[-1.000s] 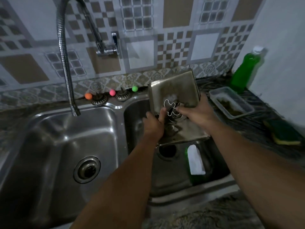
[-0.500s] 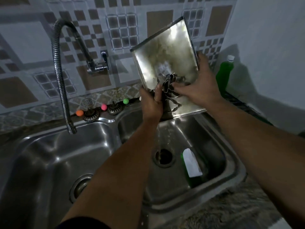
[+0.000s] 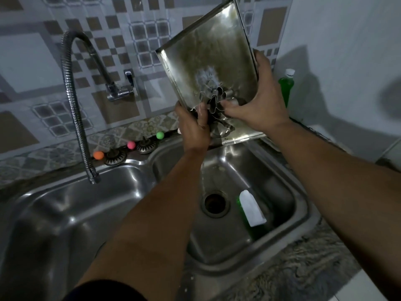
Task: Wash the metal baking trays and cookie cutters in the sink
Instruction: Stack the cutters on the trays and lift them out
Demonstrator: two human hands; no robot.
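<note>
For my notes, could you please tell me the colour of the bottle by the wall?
Green bottle with white cap, head view.

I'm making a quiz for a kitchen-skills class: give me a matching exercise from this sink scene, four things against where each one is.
Things:
1. baking tray
2. cookie cutters
3. white-capped green bottle
4. orange ball

Places:
A. lying in the right basin
B. on the ledge behind the sink
C. tilted up above the right basin, held by both hands
D. pressed against the tray's lower part

Pairs: 1-C, 2-D, 3-A, 4-B
</note>
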